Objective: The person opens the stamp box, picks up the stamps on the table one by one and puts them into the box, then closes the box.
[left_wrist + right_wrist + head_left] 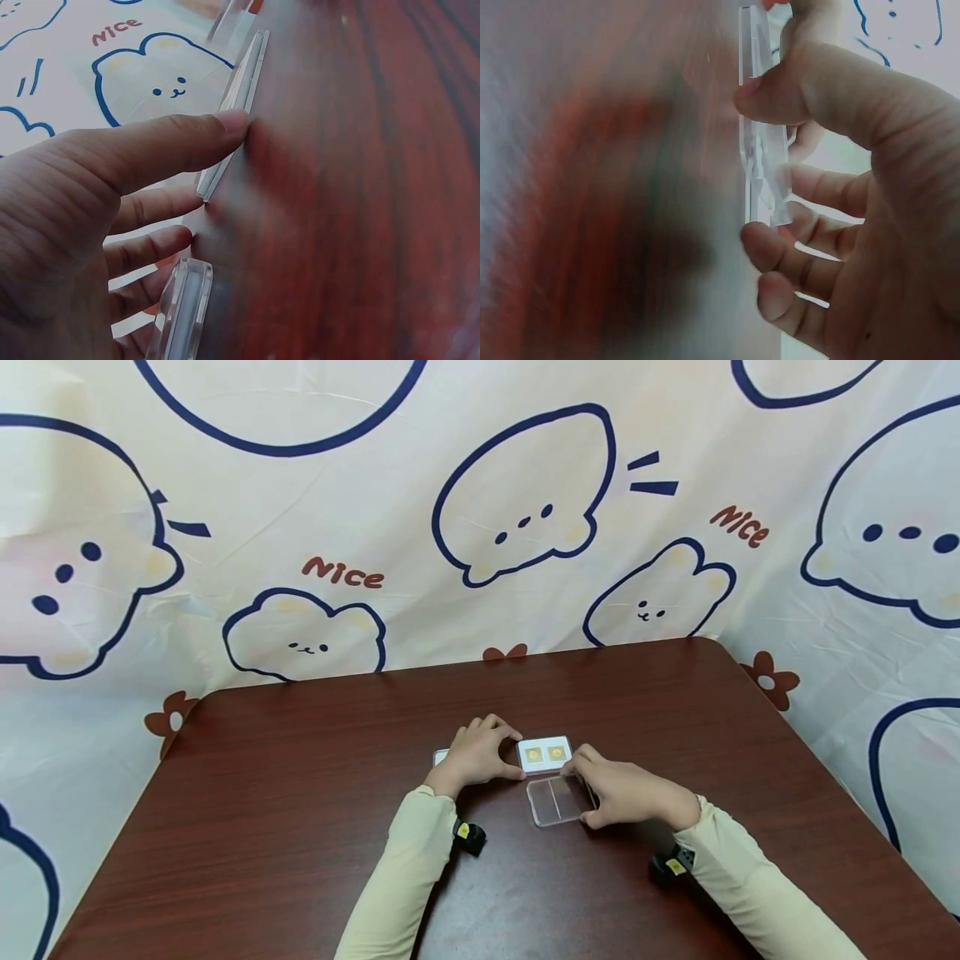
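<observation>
A flat white case (545, 767) with two gold-coloured round pieces in square windows lies on the table. My left hand (477, 753) grips its left end between thumb and forefinger; the left wrist view shows the thumb on the edge of the white case (232, 139). Just in front of it is a clear plastic cover (551, 803) with a dividing line across it. My right hand (626, 791) holds this cover by its right side, thumb at the near edge and forefinger at the far one. In the right wrist view the clear cover (748, 142) stands edge-on under the thumb.
A second clear-edged case (440, 757) lies partly hidden behind my left hand, and its thick clear end (184, 307) shows near the left fingers. The dark wooden table (300, 827) meets a patterned cloth (420, 627) at the back and sides.
</observation>
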The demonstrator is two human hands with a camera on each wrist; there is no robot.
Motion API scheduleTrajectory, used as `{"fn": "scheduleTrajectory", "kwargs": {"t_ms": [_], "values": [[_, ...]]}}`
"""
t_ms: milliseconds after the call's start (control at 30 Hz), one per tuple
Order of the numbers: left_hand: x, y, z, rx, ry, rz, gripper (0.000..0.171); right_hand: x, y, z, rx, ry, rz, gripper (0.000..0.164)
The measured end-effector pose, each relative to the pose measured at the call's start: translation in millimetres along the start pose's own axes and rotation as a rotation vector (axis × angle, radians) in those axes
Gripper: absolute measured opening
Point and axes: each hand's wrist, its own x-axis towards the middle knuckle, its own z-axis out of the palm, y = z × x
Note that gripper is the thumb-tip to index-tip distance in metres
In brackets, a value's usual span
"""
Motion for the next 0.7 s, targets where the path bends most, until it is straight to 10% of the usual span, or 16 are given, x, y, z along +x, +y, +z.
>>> {"fn": "scheduleTrajectory", "kwargs": {"t_ms": [700], "values": [[0.1,-2.6,0.3,-0.046,-0.031,-0.012,0.072,42.9,25.9,-6.1,0.073,0.094,0.06,0.061]]}}
